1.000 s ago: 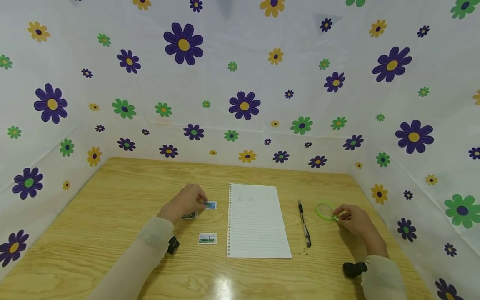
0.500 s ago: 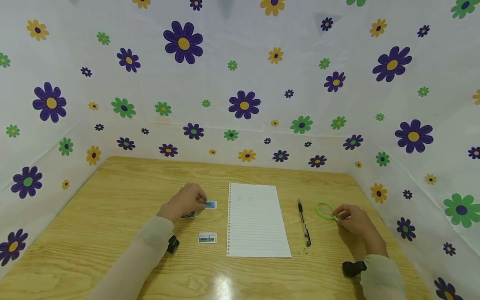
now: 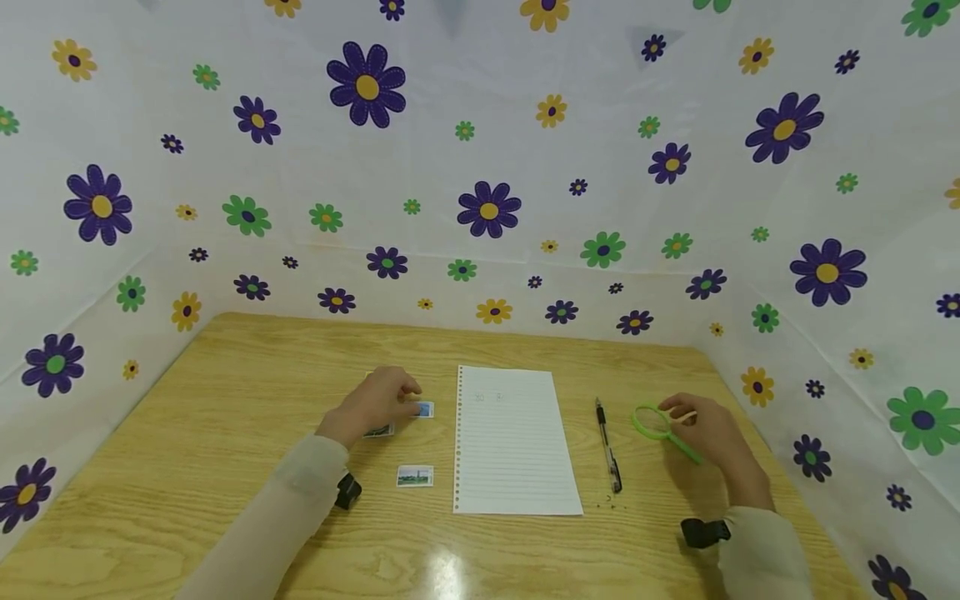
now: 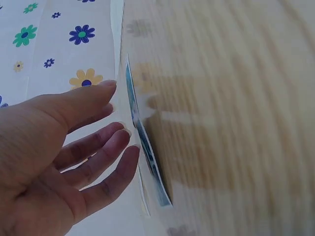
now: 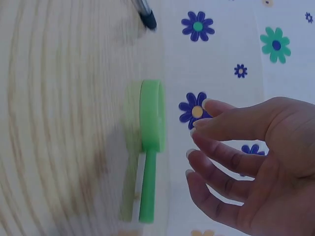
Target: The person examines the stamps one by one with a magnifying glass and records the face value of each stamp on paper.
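Observation:
My left hand (image 3: 378, 400) hovers over the left part of the table, fingers loosely bent and holding nothing. Close under its fingertips lies a blue stamp (image 3: 425, 409), partly covered by the hand. A darker stamp (image 3: 381, 431) shows from beneath the palm. In the left wrist view, fingertips are right beside the edge of a stamp (image 4: 147, 152). Lying flat at the right is a green magnifying glass (image 3: 685, 448). Just above it is my right hand (image 3: 708, 427), with relaxed fingers. The right wrist view shows a gap between these fingers and the magnifying glass (image 5: 152, 118).
A third stamp (image 3: 415, 476) with a green landscape lies nearer me. Lined paper (image 3: 517, 458) with faint pencil writing occupies the middle. Beside it are a black pen (image 3: 609, 450) and small dark crumbs (image 3: 610, 502). Flowered cloth (image 3: 487, 150) walls the table's back and sides.
My right hand has let go of the magnifying glass and lifted slightly, its handle now showing. The left fingers have loosened and shifted slightly over the blue stamp.

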A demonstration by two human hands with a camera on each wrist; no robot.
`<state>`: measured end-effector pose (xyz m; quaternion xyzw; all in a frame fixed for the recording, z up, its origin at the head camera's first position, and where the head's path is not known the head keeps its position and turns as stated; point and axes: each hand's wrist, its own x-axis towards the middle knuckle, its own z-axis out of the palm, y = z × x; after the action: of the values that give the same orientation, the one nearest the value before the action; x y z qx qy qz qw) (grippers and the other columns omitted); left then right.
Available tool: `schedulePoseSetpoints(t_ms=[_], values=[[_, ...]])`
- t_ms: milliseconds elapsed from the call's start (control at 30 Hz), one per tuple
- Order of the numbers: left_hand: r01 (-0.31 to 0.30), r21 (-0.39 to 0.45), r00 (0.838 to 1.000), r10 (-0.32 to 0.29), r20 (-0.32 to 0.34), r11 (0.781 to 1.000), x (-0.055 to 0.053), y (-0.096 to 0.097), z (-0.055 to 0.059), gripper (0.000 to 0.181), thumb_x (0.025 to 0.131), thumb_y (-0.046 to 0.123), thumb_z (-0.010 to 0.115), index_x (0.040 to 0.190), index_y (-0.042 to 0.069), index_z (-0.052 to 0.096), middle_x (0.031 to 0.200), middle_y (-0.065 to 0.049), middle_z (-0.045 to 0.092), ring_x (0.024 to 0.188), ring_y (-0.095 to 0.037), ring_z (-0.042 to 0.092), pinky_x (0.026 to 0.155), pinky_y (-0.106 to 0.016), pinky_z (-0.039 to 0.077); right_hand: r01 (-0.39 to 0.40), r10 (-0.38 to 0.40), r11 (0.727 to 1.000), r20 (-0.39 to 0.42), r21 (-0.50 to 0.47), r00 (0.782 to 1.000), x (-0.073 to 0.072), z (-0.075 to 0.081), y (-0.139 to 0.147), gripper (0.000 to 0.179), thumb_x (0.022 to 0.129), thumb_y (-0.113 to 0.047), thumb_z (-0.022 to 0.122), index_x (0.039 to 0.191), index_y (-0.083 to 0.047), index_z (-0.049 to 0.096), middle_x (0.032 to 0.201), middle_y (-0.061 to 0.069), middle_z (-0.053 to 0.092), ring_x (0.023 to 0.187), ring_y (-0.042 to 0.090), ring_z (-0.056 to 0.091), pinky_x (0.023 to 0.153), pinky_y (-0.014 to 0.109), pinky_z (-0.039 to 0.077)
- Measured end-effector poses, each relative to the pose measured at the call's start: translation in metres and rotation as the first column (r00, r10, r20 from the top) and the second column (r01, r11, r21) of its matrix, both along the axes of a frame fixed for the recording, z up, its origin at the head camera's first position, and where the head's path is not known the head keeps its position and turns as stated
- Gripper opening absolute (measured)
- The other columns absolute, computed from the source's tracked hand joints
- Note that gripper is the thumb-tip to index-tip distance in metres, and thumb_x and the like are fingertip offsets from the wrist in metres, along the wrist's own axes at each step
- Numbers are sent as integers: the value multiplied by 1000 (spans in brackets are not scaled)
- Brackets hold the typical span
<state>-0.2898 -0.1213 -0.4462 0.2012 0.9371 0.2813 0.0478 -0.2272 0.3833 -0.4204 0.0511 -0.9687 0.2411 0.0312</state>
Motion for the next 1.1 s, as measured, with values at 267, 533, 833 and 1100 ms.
schedulePoseSetpoints(t_ms=[267,533,833,1100], values=[[137,-60,988,-141,-71,989,17,26,0,39,96,23,75,131,8,71,133,-9,70,127,-30,63,110,-48,51,-109,108,994,-33,-32,994,-7,2,-25,19,92,3,67,110,2,73,97,19,73,87,29,68,77,45,60],[227,-167,973,-230,-2,960,32,48,-3,54,92,41,78,138,15,67,150,-11,58,140,-32,55,112,-54,48,-187,187,982,24,-7,982,-16,1,-47,19,91,7,67,108,1,72,96,20,72,85,30,69,77,47,61],[215,-196,976,-213,33,957,38,52,4,52,88,37,82,134,15,70,143,-8,63,134,-31,58,109,-51,51,-200,191,978,117,65,975,-27,2,-61,27,91,7,66,116,1,70,95,19,70,85,30,67,70,41,58],[192,-131,981,-185,62,973,38,53,2,51,87,34,84,131,13,71,140,-5,66,137,-31,56,114,-51,47,-208,191,973,151,104,970,-35,-2,-67,26,94,5,64,118,0,70,92,16,68,79,25,59,70,38,52]])
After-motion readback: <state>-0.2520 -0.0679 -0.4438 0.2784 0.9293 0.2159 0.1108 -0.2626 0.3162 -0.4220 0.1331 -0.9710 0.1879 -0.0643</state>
